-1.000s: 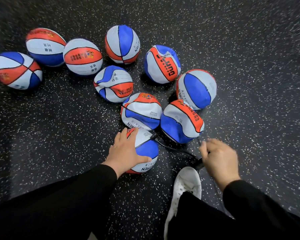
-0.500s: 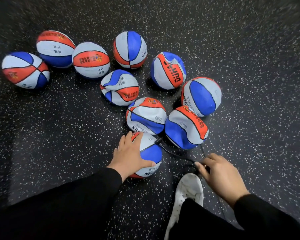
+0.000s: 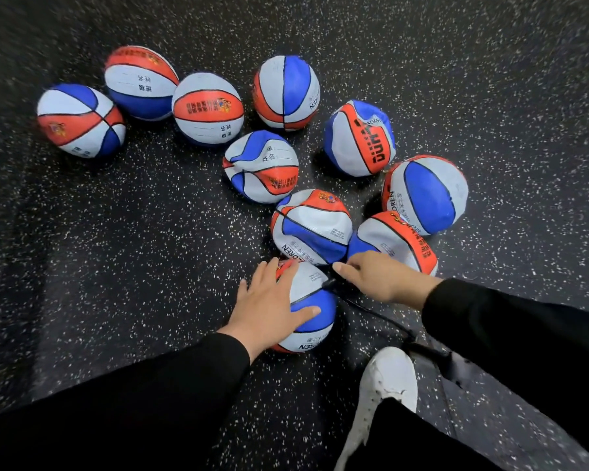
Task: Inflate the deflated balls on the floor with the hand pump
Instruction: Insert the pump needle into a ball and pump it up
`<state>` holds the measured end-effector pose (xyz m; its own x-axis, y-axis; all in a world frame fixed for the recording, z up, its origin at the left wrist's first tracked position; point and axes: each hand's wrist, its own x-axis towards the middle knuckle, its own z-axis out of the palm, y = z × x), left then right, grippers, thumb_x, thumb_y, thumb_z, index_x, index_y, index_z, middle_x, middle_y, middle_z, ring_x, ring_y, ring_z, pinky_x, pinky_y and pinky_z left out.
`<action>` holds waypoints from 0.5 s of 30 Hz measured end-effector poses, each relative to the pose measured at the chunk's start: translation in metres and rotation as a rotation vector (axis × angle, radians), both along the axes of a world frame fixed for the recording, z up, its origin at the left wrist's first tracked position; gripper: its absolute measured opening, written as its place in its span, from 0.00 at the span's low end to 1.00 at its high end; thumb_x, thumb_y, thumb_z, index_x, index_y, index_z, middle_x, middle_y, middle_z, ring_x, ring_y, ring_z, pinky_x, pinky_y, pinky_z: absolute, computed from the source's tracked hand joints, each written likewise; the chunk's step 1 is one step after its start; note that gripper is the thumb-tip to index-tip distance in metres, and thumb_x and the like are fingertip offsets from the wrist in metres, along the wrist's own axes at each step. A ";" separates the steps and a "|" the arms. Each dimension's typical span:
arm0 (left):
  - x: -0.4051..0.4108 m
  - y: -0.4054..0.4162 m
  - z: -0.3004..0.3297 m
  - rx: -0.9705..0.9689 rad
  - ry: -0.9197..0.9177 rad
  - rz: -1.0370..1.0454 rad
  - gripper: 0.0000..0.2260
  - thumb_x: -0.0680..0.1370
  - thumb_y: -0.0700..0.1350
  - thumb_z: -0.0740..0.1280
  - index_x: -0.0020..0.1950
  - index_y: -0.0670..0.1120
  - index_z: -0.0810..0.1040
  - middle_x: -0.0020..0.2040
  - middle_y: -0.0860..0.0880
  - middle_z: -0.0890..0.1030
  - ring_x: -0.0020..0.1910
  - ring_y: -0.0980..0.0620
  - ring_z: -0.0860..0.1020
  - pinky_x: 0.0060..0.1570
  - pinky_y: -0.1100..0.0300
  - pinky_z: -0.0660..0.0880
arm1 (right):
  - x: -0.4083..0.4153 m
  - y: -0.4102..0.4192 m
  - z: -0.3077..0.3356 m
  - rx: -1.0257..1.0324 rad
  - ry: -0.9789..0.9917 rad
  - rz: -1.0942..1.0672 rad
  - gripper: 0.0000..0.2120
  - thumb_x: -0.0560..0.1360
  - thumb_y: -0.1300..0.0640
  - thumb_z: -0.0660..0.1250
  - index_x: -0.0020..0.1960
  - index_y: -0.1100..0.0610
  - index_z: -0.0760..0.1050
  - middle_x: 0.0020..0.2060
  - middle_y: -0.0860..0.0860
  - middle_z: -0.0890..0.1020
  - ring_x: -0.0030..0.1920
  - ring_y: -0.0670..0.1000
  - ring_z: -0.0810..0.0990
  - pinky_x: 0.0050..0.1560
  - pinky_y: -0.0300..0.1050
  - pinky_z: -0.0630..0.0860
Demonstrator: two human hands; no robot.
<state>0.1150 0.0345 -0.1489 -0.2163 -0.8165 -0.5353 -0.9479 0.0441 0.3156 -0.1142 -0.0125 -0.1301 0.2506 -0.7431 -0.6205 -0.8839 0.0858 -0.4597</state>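
Several red, white and blue balls lie on the dark speckled floor, most of them dented and soft. My left hand [image 3: 269, 304] rests flat on the nearest ball [image 3: 312, 321], fingers spread over its top. A black hose [image 3: 374, 312] runs from this ball's valve back toward the pump body [image 3: 429, 351], which is mostly hidden under my right sleeve. My right hand [image 3: 378, 278] reaches to the hose end at the valve, its fingertips at the black connector [image 3: 330, 283]. Whether they pinch it is hidden.
A white shoe [image 3: 385, 385] stands just behind the pump. A crumpled ball [image 3: 312, 226] and another ball [image 3: 393, 241] lie right behind my hands. More balls spread to the far left [image 3: 79, 120]. Bare floor lies left of the held ball.
My right hand has left the pump near the shoe and moved forward-left to the hose connector at the ball's valve. My left hand stays on the ball.
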 end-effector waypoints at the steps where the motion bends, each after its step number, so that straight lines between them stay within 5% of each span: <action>1: -0.002 -0.003 0.001 -0.034 -0.007 -0.033 0.45 0.76 0.72 0.65 0.84 0.54 0.49 0.85 0.49 0.47 0.84 0.47 0.44 0.81 0.38 0.49 | 0.004 0.000 -0.009 0.033 0.028 0.008 0.25 0.83 0.37 0.53 0.37 0.53 0.71 0.35 0.49 0.76 0.40 0.54 0.75 0.39 0.47 0.67; 8: -0.019 -0.011 -0.006 -0.046 0.031 -0.113 0.38 0.78 0.66 0.65 0.84 0.59 0.53 0.85 0.50 0.49 0.84 0.48 0.46 0.81 0.45 0.44 | 0.006 0.002 -0.026 0.211 -0.025 -0.246 0.32 0.81 0.34 0.55 0.39 0.62 0.76 0.33 0.58 0.80 0.32 0.55 0.78 0.41 0.48 0.79; 15: -0.032 -0.014 -0.012 -0.147 0.019 -0.082 0.30 0.76 0.67 0.68 0.73 0.54 0.69 0.75 0.53 0.67 0.78 0.50 0.61 0.78 0.43 0.54 | 0.002 0.008 -0.023 0.522 -0.209 -0.417 0.32 0.78 0.30 0.59 0.54 0.60 0.78 0.36 0.54 0.86 0.33 0.53 0.79 0.34 0.43 0.65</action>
